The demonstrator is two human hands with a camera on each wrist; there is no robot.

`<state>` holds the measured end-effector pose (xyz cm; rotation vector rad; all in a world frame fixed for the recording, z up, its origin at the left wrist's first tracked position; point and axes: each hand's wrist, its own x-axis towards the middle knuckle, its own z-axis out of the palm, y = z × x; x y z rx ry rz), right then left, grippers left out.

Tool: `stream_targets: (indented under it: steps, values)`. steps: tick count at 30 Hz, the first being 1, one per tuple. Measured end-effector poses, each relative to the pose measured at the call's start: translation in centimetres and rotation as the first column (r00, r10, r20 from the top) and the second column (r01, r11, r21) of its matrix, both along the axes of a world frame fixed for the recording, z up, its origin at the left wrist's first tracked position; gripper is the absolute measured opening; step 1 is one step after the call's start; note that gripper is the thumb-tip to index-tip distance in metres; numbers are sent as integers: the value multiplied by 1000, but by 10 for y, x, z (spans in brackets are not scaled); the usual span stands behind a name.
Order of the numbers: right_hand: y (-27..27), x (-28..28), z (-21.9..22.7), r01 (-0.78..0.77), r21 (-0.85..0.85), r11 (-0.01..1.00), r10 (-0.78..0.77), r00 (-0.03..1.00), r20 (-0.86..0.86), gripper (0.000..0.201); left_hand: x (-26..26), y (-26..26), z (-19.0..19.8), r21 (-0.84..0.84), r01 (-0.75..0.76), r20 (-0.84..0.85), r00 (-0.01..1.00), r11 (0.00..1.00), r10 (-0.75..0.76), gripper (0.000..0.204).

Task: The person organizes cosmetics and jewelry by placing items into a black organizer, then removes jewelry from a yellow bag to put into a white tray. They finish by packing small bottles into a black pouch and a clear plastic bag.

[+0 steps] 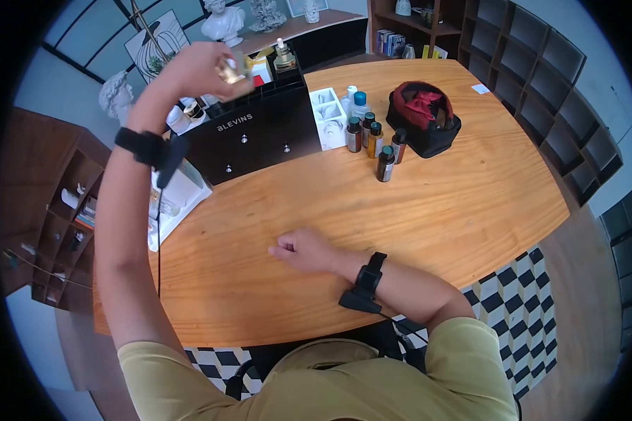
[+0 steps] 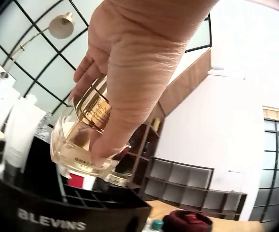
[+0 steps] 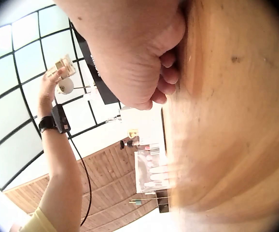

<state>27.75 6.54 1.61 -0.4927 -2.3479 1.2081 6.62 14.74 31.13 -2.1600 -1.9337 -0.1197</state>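
My left hand (image 1: 196, 69) is raised above a black cosmetic organizer (image 1: 256, 144) with small knobs on its drawers. It grips a clear glass cosmetic jar (image 2: 72, 150) with gold parts and a gold label, thumb on one side and fingers on the other. Below the jar in the left wrist view, the organizer's top shows divided compartments (image 2: 89, 197). A dropper bottle (image 1: 284, 57) stands at the top's far right corner. On the wooden table, my right hand (image 1: 305, 250) rests on its side with loosely curled fingers and holds nothing.
Right of the organizer are a white divided tray (image 1: 328, 116), several small brown bottles (image 1: 385, 165) and a blue-capped bottle (image 1: 359, 105). Further right sits a black pouch (image 1: 435, 137) with red lining. Another white tray (image 1: 202, 193) lies by the organizer's left side.
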Motion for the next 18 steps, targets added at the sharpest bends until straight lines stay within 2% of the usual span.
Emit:
stream_targets:
  steps: [2,5,7,10,12,15,18]
  values:
    - [0,0,0,-2,7,1000,2,1000,2,42,38,-8,-16,-59,107,93,991,993,-101,41]
    - [2,-1,-4,6,60,998,-5,999,-33,41,71,12,-85,-197,316,199,940,928,-278,42]
    - [2,0,-5,6,92,996,-4,1000,-23,41,102,19,-128,-295,302,185,949,907,-256,46]
    - [4,0,-3,-6,97,995,4,1000,20,41,125,35,-180,-286,294,143,954,912,-263,52]
    - [4,2,-1,-16,77,997,16,1000,2,40,133,43,-195,-265,280,184,954,923,-236,52]
    - [2,0,-4,1,61,998,-1,1000,-7,40,131,52,-200,-361,256,256,952,897,-169,60]
    - [1,0,-1,17,40,999,-17,1000,18,40,125,41,-213,-29,309,205,933,951,-297,58]
